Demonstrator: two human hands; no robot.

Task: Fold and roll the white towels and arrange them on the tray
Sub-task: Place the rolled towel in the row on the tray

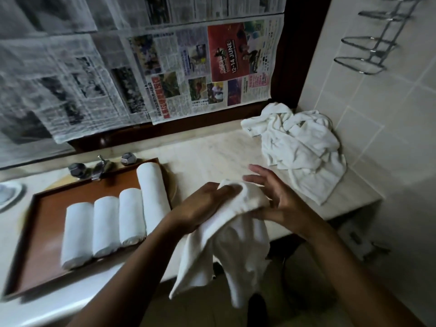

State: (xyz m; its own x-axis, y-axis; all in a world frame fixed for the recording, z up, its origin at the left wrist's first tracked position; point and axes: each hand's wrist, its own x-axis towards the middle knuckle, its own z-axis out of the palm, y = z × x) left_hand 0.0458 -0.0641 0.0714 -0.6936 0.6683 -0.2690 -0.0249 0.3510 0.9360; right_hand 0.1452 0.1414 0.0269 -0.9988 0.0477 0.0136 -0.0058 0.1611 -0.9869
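Person stands at the counter (212,152) holding a white towel (238,223) between both hands. The left hand (200,206) grips its bunched top, fingers (226,191) curled over the fold. The right hand (280,199) touches the other side with its palm, fingers (257,179) straight and spread above the cloth. The rest of the towel hangs off the counter edge. Four rolled towels (106,227) lie side by side on the brown tray (52,199) (one longer). A crumpled towel pile (302,147) sits at the far right.

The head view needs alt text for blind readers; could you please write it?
Left hand grips a white towel at the counter edge, right hand against it. Four rolled towels lie on a tray left; unfolded towels heaped right.
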